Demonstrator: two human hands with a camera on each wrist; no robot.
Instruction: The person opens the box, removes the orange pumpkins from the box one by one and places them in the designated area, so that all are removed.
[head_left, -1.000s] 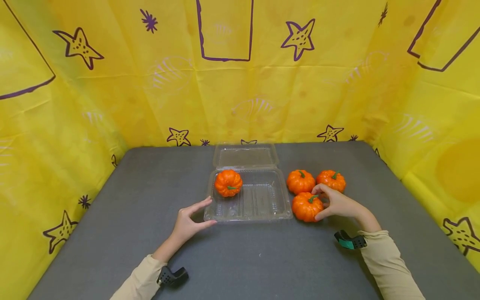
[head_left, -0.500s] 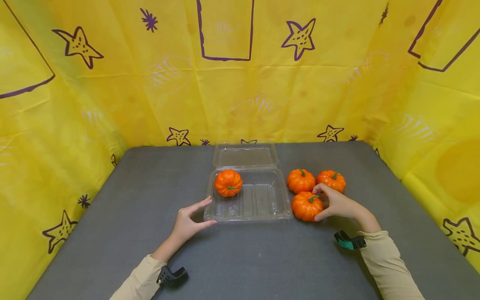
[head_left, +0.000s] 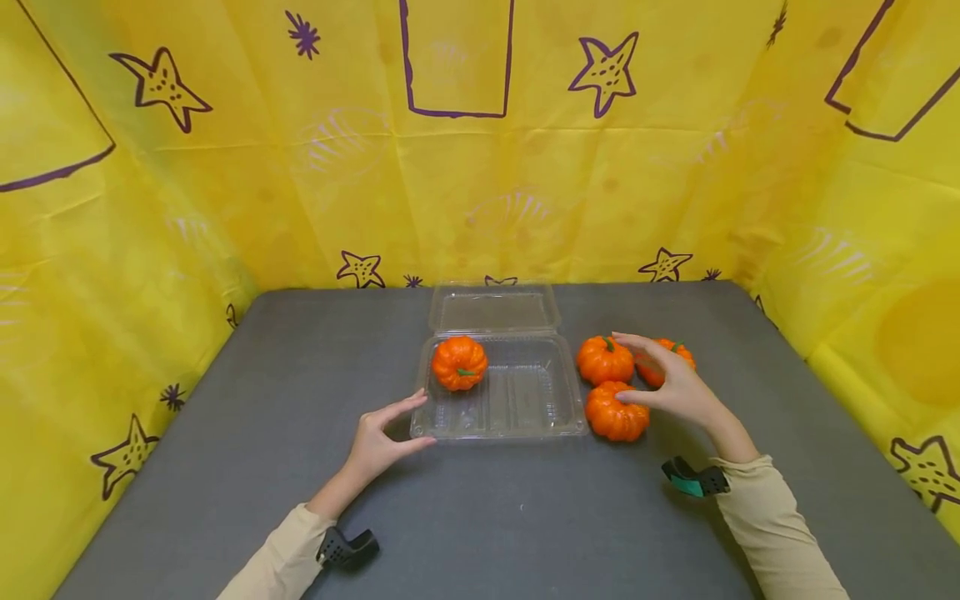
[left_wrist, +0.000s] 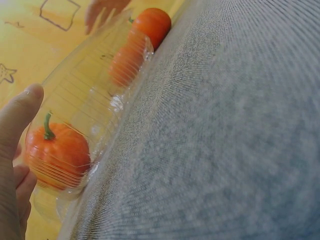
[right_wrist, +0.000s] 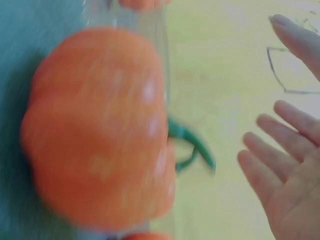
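A clear plastic clamshell container [head_left: 517, 429] lies with its lid folded back on the table. One small orange pumpkin [head_left: 459, 363] sits in its left half. At the container's left side my left hand [head_left: 375, 435] has thumb and fingers spread at the rim; in the left wrist view its thumb [left_wrist: 25, 107] is straight. My right hand [head_left: 678, 387] hovers over three more pumpkins on the right, fingers extended and holding nothing. They are a front pumpkin [head_left: 615, 413], a back-left pumpkin [head_left: 602, 363] and a partly hidden back-right pumpkin [head_left: 686, 354]. The right wrist view shows the fingers apart from a green-stemmed pumpkin [right_wrist: 100, 130].
The dark grey table [head_left: 480, 525] ends at a yellow cloth backdrop [head_left: 480, 167] with starfish drawings at the back and sides. The container's lid [head_left: 495, 310] reaches close to the table's back edge. Each wrist wears a black camera mount [head_left: 348, 548].
My right hand has let go of the front pumpkin and risen up and back over the group. My left hand stays at the container's left side. The head view has shifted slightly.
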